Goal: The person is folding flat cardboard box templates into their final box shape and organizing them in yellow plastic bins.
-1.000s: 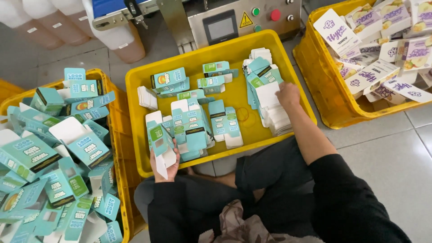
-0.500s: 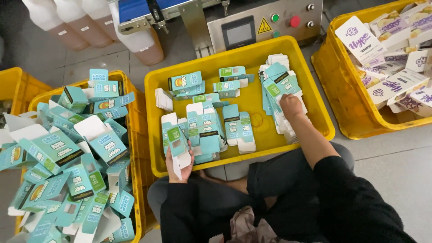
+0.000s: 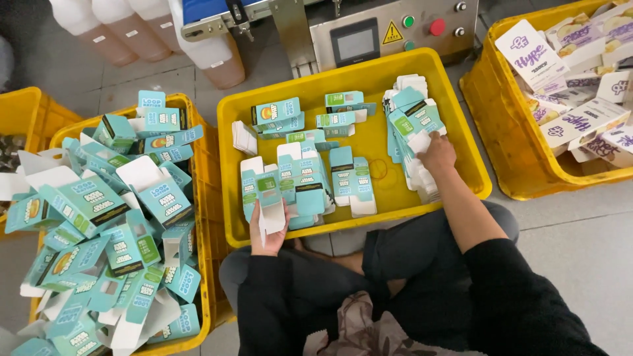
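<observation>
Flat teal-and-white cardboard carton (image 3: 270, 201) is being gripped upright by the left hand (image 3: 267, 234); stacked flat carton blanks (image 3: 417, 142) are being pinched by the right hand (image 3: 436, 153) for separating one.

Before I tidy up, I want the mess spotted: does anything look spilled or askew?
Yes. The left crate is heaped with folded teal cartons that hang over its rim. In the middle tray, the flat stack under the right hand fans crookedly. The left hand holds one carton.

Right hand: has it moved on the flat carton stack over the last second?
Barely. The right hand stays on the flat carton stack at the right side of the middle yellow crate, fingers now gripping the top white flap.
</observation>
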